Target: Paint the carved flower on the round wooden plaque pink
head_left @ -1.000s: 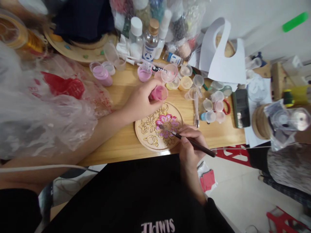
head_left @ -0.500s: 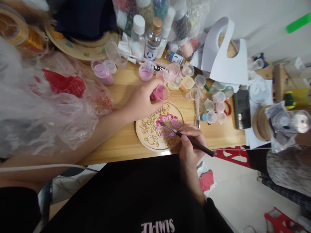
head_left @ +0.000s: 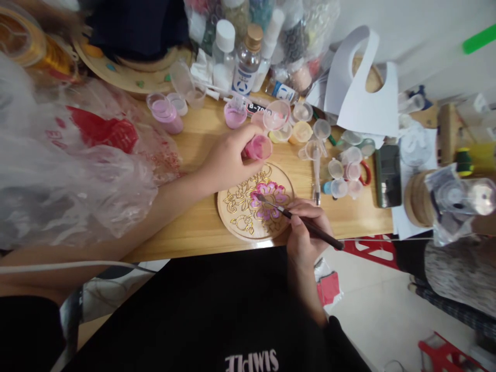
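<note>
A round wooden disc with raised gold floral outlines lies near the table's front edge, its large flower coloured pink and purple. My right hand grips a dark-handled paintbrush, whose tip meets the left petals of that flower. Above the disc's far edge, my left hand is closed round a small cup of pink paint, its open mouth tilted toward me. My left fingers and wrist hide part of the disc's upper left.
Small paint cups stand behind and to the right, near a clear-handled brush and a phone. Bottles line the back. A plastic bag covers the left. A person is at the right.
The view has shifted slightly. Both hands keep their holds, and the brush tip stays on the flower's left petals with hardly any movement.
</note>
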Available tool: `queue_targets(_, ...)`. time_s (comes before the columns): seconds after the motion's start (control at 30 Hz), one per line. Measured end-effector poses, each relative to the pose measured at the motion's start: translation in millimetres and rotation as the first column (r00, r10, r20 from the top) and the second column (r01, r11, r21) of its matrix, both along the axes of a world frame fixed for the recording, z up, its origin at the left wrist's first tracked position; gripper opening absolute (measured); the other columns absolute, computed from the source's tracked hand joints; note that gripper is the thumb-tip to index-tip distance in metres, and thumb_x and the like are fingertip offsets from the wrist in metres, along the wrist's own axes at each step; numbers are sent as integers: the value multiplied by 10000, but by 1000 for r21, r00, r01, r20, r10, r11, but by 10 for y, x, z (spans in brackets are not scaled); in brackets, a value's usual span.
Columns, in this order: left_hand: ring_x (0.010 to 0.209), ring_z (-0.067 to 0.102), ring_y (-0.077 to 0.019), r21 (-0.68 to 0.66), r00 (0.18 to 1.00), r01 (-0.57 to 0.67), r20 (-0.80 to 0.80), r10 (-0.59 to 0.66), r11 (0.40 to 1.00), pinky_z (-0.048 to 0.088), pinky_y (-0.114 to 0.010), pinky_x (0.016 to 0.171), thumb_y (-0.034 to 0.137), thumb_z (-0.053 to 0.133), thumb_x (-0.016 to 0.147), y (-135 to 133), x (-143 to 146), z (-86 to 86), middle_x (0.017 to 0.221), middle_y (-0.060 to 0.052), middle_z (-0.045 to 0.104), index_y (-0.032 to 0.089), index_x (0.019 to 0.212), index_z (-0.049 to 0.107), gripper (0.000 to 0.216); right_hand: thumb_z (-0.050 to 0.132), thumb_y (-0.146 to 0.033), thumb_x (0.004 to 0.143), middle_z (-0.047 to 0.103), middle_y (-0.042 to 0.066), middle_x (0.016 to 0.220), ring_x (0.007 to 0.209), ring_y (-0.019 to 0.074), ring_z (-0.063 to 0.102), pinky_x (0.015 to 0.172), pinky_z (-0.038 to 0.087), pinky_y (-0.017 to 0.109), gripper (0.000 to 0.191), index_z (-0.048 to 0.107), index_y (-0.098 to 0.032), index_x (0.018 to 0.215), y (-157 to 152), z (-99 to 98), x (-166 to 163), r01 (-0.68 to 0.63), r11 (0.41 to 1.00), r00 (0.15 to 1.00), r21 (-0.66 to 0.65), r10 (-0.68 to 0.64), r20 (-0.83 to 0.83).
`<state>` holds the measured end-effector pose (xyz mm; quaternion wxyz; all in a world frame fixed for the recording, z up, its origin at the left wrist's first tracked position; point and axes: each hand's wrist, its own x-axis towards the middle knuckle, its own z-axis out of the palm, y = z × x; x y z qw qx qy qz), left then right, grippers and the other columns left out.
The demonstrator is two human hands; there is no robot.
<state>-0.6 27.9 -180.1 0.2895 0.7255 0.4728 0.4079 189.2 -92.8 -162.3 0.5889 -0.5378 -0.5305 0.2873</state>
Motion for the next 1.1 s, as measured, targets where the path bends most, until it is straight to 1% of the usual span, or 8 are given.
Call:
queue_targets(0.17, 852, 676, -172, -8, 1000, 6, 7, -6, 1000, 565, -302, 780, 139, 748, 825, -1, 0, 12, 955, -6, 709, 211, 1039, 625, 256, 703, -173, 867, 682, -21, 761, 786, 187, 665, 763, 559, 367, 98, 716, -261, 828, -3, 8, 16, -34, 999, 999, 17, 35, -20)
queue_targets(0.33, 851, 671, -167, 7, 1000, 8, -3, -8, 1000, 557, -290, 769, 138, 741, 816, 7, 2, 16, 949, -2, 712, 207, 1029, 619, 255, 686, -159, 850, 670, -21, 739, 773, 191, 648, 755, 538, 372, 112, 717, -262, 820, 15, 7, 18, -24, 999, 999, 28, 25, -39)
queue_targets(0.57, 829, 661, -157, -3, 1000, 9, -5, -9, 1000, 532, -284, 753, 109, 743, 809, 9, 2, 27, 934, 5, 696, 201, 1019, 618, 262, 689, -139, 861, 677, -21, 771, 793, 180, 645, 769, 534, 360, 128, 733, -258, 844, 20, 4, 18, -58, 998, 997, 22, 59, -47)
queue_targets(0.7, 829, 661, -163, -2, 1000, 14, -15, -14, 1000, 534, -292, 747, 138, 743, 821, 13, -3, 15, 930, -1, 700, 200, 1023, 625, 243, 695, -168, 860, 674, -12, 765, 787, 194, 650, 754, 541, 372, 101, 721, -259, 823, 17, -4, 27, -46, 999, 998, 28, 47, -30)
queue_targets(0.93, 895, 689, -198, -38, 1000, 15, 16, -14, 999, 566, -315, 771, 179, 776, 831, 12, -3, -9, 943, -5, 691, 218, 1055, 638, 266, 708, -210, 866, 683, -8, 771, 777, 195, 663, 740, 549, 378, 64, 712, -259, 825, 22, -14, 31, -35, 999, 999, 19, 36, -8)
queue_targets(1.1, 903, 690, -193, -47, 1000, 14, 17, -13, 999, 571, -309, 785, 168, 784, 819, 11, -5, -4, 937, -1, 691, 210, 1061, 636, 287, 702, -205, 871, 676, -8, 778, 773, 190, 658, 724, 541, 365, 67, 703, -256, 828, 19, -7, 13, -27, 1000, 1000, 0, 27, -14)
